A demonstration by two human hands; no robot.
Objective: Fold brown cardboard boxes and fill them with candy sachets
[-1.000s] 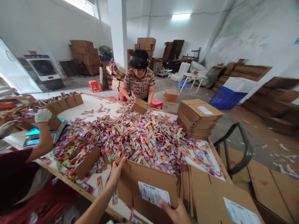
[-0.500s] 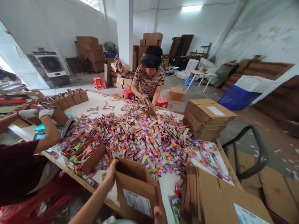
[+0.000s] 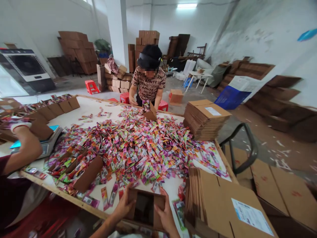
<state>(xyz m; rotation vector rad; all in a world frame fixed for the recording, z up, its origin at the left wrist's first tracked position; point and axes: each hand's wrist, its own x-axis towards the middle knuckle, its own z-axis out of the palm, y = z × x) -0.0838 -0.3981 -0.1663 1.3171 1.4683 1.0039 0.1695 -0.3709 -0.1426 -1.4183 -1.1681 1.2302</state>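
Note:
Low at the front of the table, a small cardboard box (image 3: pixel 144 208) is held between my two hands, its dark inside facing me. My left hand (image 3: pixel 126 203) grips the box's left side, fingers at the upper corner. On the right side, my right hand (image 3: pixel 164 210) has its fingers over the outer edge and its thumb on a flap. Just beyond the box spreads a large heap of small colourful packets (image 3: pixel 138 148). A few loose packets (image 3: pixel 105 196) lie left of my left hand.
Flat folded cartons (image 3: pixel 223 198) stand to the right, with another stack (image 3: pixel 206 119) at the far right corner. A co-worker (image 3: pixel 148 79) stands opposite beside a filled carton (image 3: pixel 150 112). At left, another person's gloved hand (image 3: pixel 21 125) is near a scale (image 3: pixel 49 142).
The box has tipped so its inside now faces me, and my right hand has moved up its right side. The view has turned right. The co-worker opposite has moved one hand off their carton.

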